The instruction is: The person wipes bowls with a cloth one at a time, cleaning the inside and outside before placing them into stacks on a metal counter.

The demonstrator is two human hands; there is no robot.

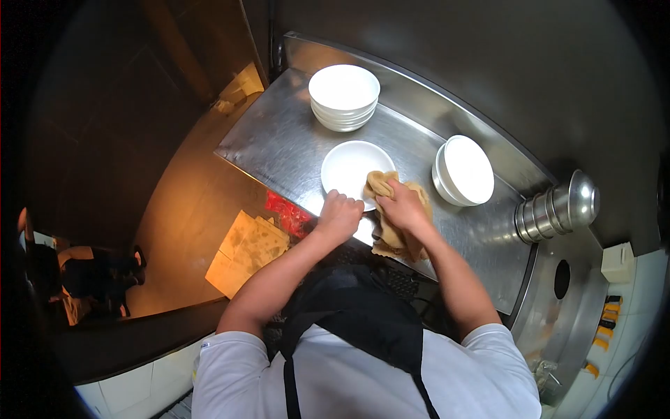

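Observation:
A white bowl [354, 167] lies near the front edge of the steel counter [269, 136]. My left hand [340, 215] is closed at the bowl's near rim, with its fingers curled over the edge. A tan cloth [396, 241] is bunched in my right hand [403, 204], which presses part of it against the right side of the same bowl; the rest of the cloth hangs down over the counter's edge.
Behind the bowl stands a stack of white bowls [344, 89]. More white bowls [466, 171] lean tilted to the right, beside nested steel bowls [558, 207]. Flattened cardboard [246, 253] lies on the floor. Another person [94, 279] is at the far left.

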